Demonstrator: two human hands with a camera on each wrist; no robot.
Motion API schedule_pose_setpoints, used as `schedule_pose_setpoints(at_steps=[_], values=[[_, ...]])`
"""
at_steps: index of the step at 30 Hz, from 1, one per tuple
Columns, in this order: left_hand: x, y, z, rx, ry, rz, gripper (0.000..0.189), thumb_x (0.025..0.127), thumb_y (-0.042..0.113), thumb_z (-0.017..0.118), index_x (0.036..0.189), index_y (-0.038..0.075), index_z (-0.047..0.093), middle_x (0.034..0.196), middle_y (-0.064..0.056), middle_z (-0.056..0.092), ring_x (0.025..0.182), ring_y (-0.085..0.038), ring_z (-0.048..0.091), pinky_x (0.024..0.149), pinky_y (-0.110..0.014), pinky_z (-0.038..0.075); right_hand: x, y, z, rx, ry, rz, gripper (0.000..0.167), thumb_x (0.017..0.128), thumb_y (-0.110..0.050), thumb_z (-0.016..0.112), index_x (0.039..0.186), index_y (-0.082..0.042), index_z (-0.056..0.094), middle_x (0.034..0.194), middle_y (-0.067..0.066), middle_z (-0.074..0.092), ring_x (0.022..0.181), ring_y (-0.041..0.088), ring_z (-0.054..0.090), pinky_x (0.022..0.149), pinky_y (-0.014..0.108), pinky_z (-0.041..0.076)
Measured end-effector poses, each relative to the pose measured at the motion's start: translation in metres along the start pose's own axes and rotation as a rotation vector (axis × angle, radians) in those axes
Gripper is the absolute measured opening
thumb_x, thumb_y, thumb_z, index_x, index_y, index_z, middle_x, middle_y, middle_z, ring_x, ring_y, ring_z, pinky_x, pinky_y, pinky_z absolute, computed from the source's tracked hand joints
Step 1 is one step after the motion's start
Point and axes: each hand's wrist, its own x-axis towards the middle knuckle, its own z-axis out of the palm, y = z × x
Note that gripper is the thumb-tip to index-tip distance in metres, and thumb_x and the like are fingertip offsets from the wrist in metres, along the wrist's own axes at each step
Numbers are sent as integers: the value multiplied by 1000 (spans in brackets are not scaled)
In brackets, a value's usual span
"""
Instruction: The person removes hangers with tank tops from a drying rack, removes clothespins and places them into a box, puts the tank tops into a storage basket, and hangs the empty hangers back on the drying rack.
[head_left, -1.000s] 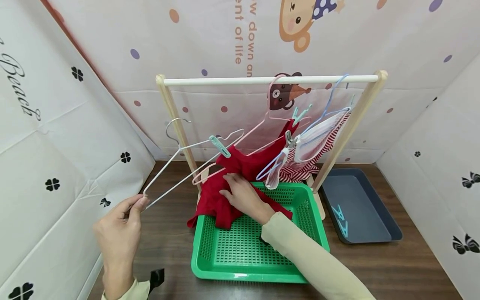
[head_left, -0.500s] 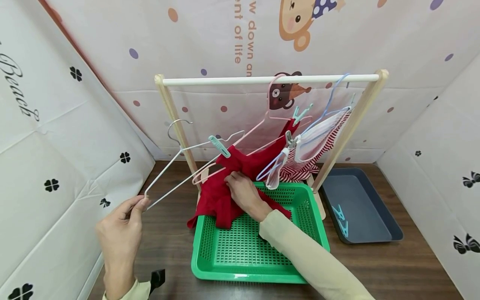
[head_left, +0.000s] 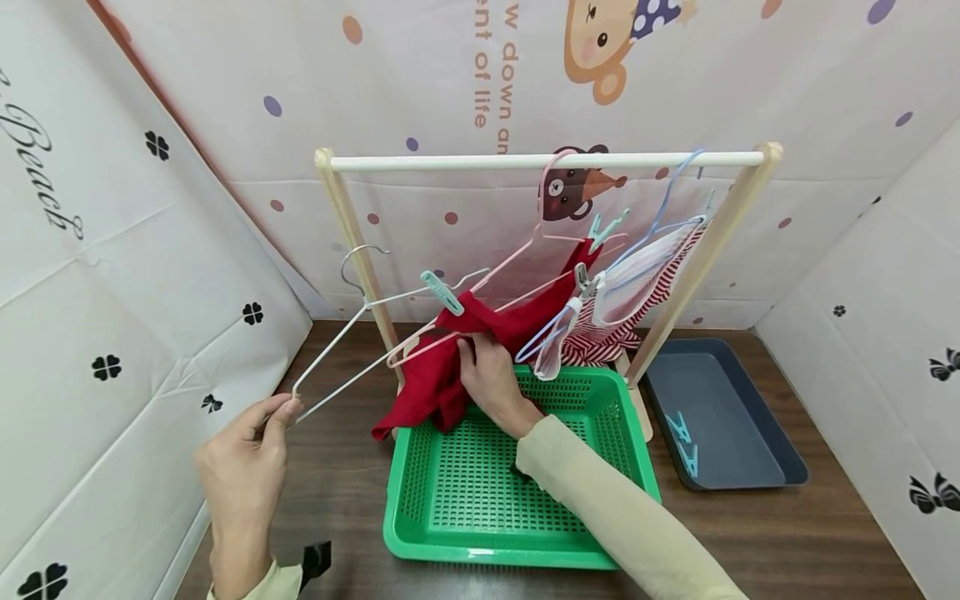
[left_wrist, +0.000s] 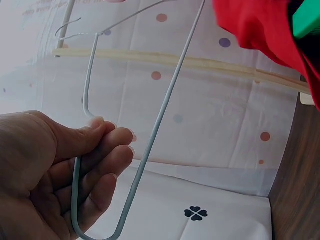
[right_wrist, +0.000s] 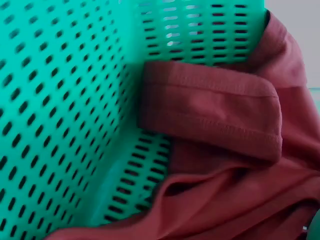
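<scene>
My left hand (head_left: 247, 467) pinches the lower corner of a white wire hanger (head_left: 330, 354) between thumb and fingers, seen close in the left wrist view. The hanger's hook is off the rail. My right hand (head_left: 495, 383) grips a red garment (head_left: 435, 375) above the basket, its fingertips partly hidden by cloth. One aqua clothespin (head_left: 442, 292) sits on the garment's left upper corner and another clothespin (head_left: 603, 232) on its right corner. Which hanger the left pin clips is unclear. A stitched cuff (right_wrist: 215, 110) fills the right wrist view, without the hand.
A green perforated basket (head_left: 495, 552) stands below the rack's white rail (head_left: 450, 162). From the rail hang a pink hanger (head_left: 542, 200) and a blue hanger (head_left: 667, 200) with striped cloth (head_left: 600, 342). Right lies a grey tray (head_left: 742, 417) holding light-blue clothespins (head_left: 684, 446).
My right hand has moved slightly up, and the red garment's lower part is gathered up off the basket's front. My left hand and the white hanger have shifted slightly right.
</scene>
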Motion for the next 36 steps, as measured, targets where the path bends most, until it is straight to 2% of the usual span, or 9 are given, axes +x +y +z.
schedule_pose_setpoints(at_steps=[5,11,13,16,19,24,28,31,36], values=[[-1,-2,-1,3,-12,-11,7,90,4,86,98,2,85,84,-11,79,80,32,48,67,-2,37,1,0,-6,21,-27,-115,12,99,-3,68,110,-1,68,99,15,72,87,32,71,75,47,61],[-1,-4,-3,0,-23,-26,9,92,3,84,100,0,84,84,-13,79,80,31,48,68,-1,37,1,0,-24,-187,-590,-260,10,96,-11,60,86,-13,59,85,-1,56,71,13,54,61,28,51],[-1,-4,-3,6,-22,-22,9,91,4,85,99,-1,84,83,-14,79,80,32,48,68,-1,36,0,-2,-25,-227,-678,-290,17,98,-13,59,82,-15,57,84,-2,54,70,12,53,61,26,49],[-1,-4,-3,6,-22,-20,9,91,3,85,99,0,84,83,-13,79,80,32,48,68,-1,36,0,-7,-22,-230,-610,-286,20,104,-19,61,85,-13,62,86,0,58,72,14,60,62,28,54],[-1,-5,-2,1,-21,-18,9,90,4,86,99,1,85,84,-13,79,81,32,48,69,-1,36,6,-14,-15,-165,-519,-164,23,106,-28,67,109,-5,67,103,8,68,86,21,71,74,37,62],[-2,-5,-2,-1,-27,-16,9,90,4,86,99,1,85,84,-12,79,82,32,48,69,-2,37,11,-13,5,-140,-640,118,70,101,-44,73,154,-5,50,147,14,59,131,29,60,110,42,50],[-2,-5,-4,-5,-41,-31,9,91,2,84,100,0,84,87,-12,79,82,32,49,69,-1,37,6,-5,18,-177,-641,115,41,104,-22,70,141,-5,65,138,14,66,128,29,61,109,40,49],[-3,-6,-7,0,-39,-37,9,92,1,84,100,0,84,89,-13,79,82,32,49,70,-1,37,5,-1,22,-134,-520,102,24,103,-5,67,126,-4,73,124,12,73,118,28,68,103,39,54],[-3,-8,-10,23,-31,-27,8,92,4,84,99,2,85,88,-12,80,82,32,48,68,-2,36,10,-2,21,-99,-304,176,16,107,-7,59,114,-2,74,104,13,75,100,29,73,88,42,60]])
